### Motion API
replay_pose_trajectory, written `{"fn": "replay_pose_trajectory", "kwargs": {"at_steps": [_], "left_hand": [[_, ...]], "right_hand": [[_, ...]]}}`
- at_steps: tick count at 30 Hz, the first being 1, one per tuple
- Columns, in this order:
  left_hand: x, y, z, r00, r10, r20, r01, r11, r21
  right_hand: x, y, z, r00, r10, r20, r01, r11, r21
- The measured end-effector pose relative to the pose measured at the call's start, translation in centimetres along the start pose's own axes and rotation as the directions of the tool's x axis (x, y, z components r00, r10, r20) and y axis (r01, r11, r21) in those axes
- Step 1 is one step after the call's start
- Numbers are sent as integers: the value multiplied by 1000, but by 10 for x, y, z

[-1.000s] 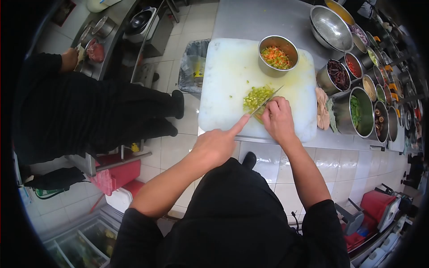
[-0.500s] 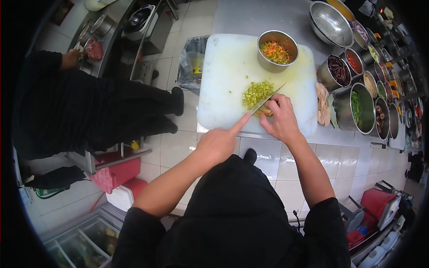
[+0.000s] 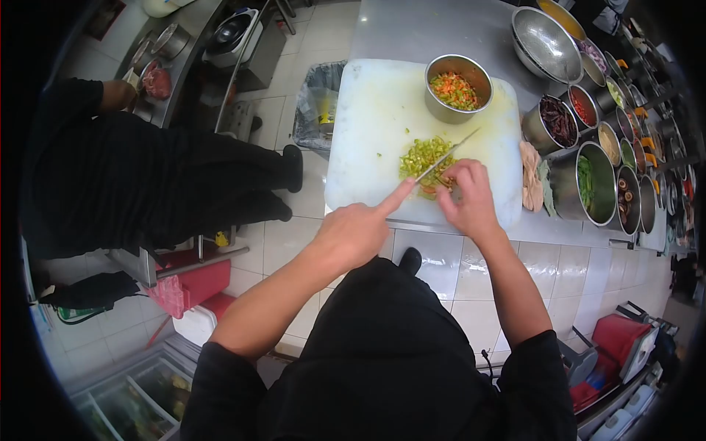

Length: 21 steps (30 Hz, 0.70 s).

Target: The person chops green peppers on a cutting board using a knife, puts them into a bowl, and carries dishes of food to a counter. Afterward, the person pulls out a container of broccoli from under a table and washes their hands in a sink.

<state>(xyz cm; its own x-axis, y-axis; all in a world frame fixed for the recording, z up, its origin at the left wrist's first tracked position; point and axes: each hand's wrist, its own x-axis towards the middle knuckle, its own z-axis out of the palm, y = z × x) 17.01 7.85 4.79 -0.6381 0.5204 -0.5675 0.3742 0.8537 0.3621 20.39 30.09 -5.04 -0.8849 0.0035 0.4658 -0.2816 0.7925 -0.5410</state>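
Note:
My left hand (image 3: 357, 231) is closed around the handle of a kitchen knife (image 3: 447, 154), its index finger stretched along the blade. The blade lies slantwise across a pile of diced green pepper (image 3: 421, 156) on a white cutting board (image 3: 360, 110). To the right of the knife, my right hand (image 3: 469, 197) has its fingers curled and thumb bent at some pepper strips (image 3: 429, 191), partly hidden by the hand and blade. Behind the pile stands a steel pot (image 3: 454, 114) holding diced red and green pieces.
A steel colander (image 3: 546, 44) and several steel pots, including one of dried chilies (image 3: 557, 116), line the counter's right side. A folded cloth (image 3: 531, 175) lies beside the board. A lined bin (image 3: 312, 132) stands left of the counter; another person (image 3: 147, 173) is farther left.
The knife has shifted slightly up and right over the pile, its blade angle flatter. My right hand has moved a little to the right, its fingers less tightly bunched.

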Motion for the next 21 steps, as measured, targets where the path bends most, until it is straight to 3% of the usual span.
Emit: {"fn": "replay_pose_trajectory", "kwargs": {"at_steps": [2, 5, 8, 11, 14, 17, 21], "left_hand": [[-11, -4, -6, 999, 11, -49, -12, 1000, -20], [-23, -14, -4, 985, 57, -160, -65, 997, -45], [-26, -16, -1, 968, 84, -238, -105, 991, -80], [-26, -20, 2, 950, 96, -298, -132, 986, -102], [-30, -22, 3, 944, 101, -316, -149, 980, -132], [-29, -22, 6, 951, 112, -287, -161, 975, -154], [-18, -16, 16, 982, 90, -165, -109, 988, -110]], "right_hand": [[10, 11, -1, 999, 26, -37, -27, 999, -36], [34, 15, -2, 987, 115, 113, -113, 993, -31], [55, 28, 8, 943, 111, 315, -31, 968, -247], [66, 31, 13, 900, 134, 414, -26, 967, -255], [66, 17, -2, 928, 234, 289, -179, 962, -205], [48, 27, -25, 901, 407, 153, -351, 888, -296], [30, 45, -20, 944, 275, 185, -236, 950, -206]]}}
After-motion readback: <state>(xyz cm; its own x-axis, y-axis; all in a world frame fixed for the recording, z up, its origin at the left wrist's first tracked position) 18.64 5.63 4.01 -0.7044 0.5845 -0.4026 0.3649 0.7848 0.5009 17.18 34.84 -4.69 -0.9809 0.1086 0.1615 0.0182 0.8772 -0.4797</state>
